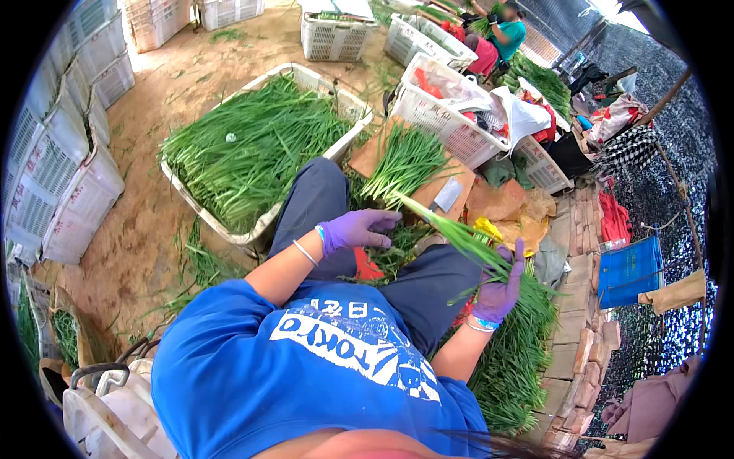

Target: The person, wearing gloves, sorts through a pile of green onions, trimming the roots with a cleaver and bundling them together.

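Observation:
My right hand (498,289), in a purple glove, is closed on a small bunch of long green chives (459,234). Their pale ends point up and left toward the cutting board (368,155). Over my lap, my purple-gloved left hand (358,232) has its fingers apart and nothing in it; loose green leaves (401,249) lie just beyond. On the board rests a larger pile of chives (404,159), with a broad-bladed knife (447,195) beside it. Beneath and behind my right forearm spreads a long heap of chives (516,359).
A white crate (359,136) full of chives stands ahead to the left. Another white crate (440,122) holds bags beyond the board. Stacked crates (57,153) line the far left. Bricks (585,306) edge the right side. A co-worker (506,37) sits at the back right.

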`<action>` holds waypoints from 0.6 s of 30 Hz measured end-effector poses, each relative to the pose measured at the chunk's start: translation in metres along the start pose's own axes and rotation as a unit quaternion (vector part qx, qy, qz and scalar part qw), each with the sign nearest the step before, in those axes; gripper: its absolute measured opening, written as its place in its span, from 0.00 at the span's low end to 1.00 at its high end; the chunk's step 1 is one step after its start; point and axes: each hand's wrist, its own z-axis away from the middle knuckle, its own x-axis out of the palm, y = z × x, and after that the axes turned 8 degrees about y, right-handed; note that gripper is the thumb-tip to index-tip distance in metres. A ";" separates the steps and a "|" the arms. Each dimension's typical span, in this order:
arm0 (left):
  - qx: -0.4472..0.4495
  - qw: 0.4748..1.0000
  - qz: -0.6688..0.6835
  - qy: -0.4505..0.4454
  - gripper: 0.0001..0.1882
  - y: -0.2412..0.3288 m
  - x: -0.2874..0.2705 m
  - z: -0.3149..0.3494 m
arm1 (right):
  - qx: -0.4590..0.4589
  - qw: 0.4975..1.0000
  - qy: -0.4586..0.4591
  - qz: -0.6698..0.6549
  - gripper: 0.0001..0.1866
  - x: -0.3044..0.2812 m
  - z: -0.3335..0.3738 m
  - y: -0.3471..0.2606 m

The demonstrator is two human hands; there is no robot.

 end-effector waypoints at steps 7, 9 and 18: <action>0.008 0.983 0.084 0.162 0.25 0.011 -0.021 -0.007 | 0.005 0.999 -0.048 0.023 0.27 0.011 0.000 0.003; 0.017 0.972 0.090 0.215 0.23 -0.003 -0.021 -0.006 | -0.012 0.997 -0.059 0.052 0.26 0.006 0.003 0.001; 0.004 0.914 0.359 0.189 0.29 0.023 -0.006 -0.005 | 0.011 0.999 -0.050 -0.018 0.27 -0.013 0.006 0.008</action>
